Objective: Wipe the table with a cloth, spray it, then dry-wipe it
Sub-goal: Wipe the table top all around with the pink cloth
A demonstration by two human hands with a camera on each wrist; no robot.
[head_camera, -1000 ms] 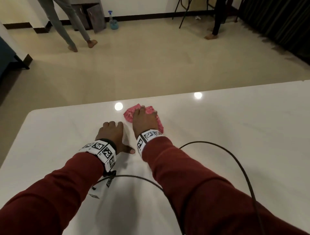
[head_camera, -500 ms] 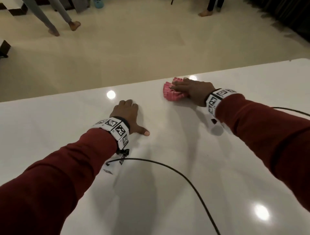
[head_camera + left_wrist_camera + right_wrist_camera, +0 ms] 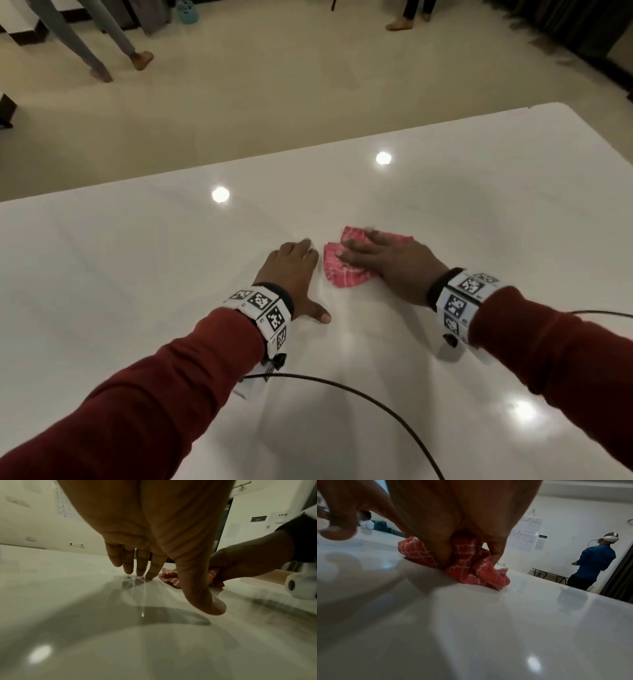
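Two hands lay on our white table (image 3: 479,222), and under the right hand (image 3: 394,265) sat the pink checked cloth (image 3: 346,274), bunched into folds. From the head view our right fingers (image 3: 356,248) reached across the top of the cloth toward the left, with cloth showing beyond the fingertips and below the palm. The right wrist view showed the cloth (image 3: 471,563) crumpled beneath the palm, with fingers curled down into its folds and gripping it against the tabletop (image 3: 488,628). Our right hand came in from the right, wrist low, the dark red sleeve (image 3: 548,349) and a marker-patterned wristband (image 3: 462,301) behind it. Our left hand (image 3: 291,274) rested just beside the cloth, apart from it by a narrow gap, palm down. In the left wrist view its fingers (image 3: 137,563) were nearly straight and close together, tips touching the table, and the thumb (image 3: 202,595) splayed out to the side; the cloth (image 3: 169,578) showed partly behind that thumb. We held nothing in the left hand. One black cable (image 3: 359,397) curved over the near part of the table from the left wristband (image 3: 263,308). Beyond the far edge, on the pale floor (image 3: 308,85), we saw the bare feet of other people (image 3: 137,60). Bright lamp reflections (image 3: 220,194) dotted the glossy surface.
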